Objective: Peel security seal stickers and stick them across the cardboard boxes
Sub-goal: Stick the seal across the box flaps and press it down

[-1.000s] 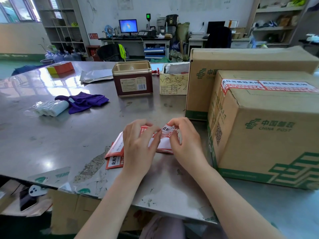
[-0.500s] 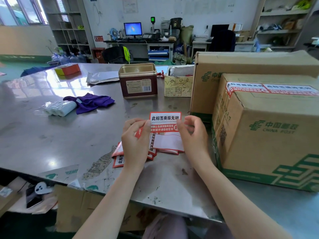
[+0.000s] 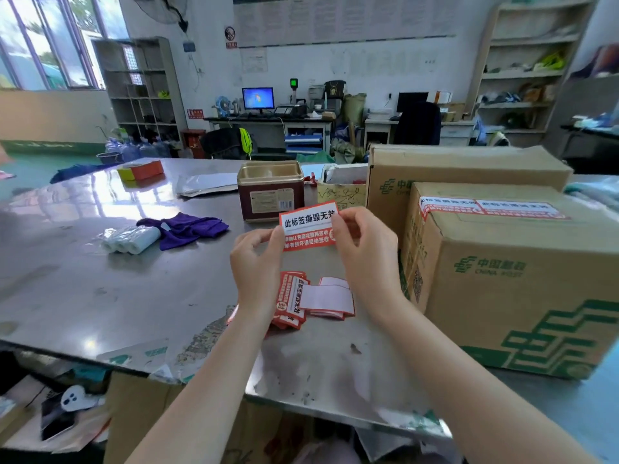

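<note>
Hands lift one red-and-white seal sticker (image 3: 308,226) clear of the steel table (image 3: 100,296), higher than half a second ago; the left hand (image 3: 258,262) pinches its left edge, the right hand (image 3: 365,252) pinches its right edge, fingers curled; the sticker stack (image 3: 294,299) and a peeled backing sheet (image 3: 330,298) lie below the sticker; the near cardboard box (image 3: 522,279), already sealed on top, stands right of it

Red-and-white sticker (image 3: 308,226), brown green-printed box (image 3: 522,279), purple cloth (image 3: 187,228)
</note>
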Demonstrator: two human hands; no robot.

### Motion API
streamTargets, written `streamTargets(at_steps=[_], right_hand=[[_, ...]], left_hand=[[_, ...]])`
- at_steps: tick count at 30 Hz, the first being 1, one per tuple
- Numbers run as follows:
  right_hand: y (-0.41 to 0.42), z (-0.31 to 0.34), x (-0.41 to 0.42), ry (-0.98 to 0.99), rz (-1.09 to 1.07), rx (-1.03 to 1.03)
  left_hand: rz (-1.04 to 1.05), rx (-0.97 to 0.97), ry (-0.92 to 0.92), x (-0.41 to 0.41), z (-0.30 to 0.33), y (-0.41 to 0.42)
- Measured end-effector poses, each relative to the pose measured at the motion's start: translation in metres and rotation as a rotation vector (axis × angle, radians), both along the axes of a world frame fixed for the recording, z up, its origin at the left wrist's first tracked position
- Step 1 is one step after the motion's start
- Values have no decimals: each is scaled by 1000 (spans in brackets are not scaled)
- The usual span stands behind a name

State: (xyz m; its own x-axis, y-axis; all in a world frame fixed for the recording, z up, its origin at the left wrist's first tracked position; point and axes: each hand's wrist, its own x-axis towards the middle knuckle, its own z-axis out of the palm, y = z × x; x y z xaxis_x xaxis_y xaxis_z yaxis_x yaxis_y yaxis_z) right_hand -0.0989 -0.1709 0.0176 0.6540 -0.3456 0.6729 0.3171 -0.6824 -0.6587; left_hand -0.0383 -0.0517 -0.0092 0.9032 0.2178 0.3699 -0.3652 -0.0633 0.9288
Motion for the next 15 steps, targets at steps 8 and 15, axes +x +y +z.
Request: streamTargets(at_steps=[8,15], right_hand=[[-30,64,-20,-154,-248,-174],[-103,96,-49,-160,-450,-85]], left_hand=[[-81,69,-168,-16,60,-45],[-244,143,-241,-35,109,-114]])
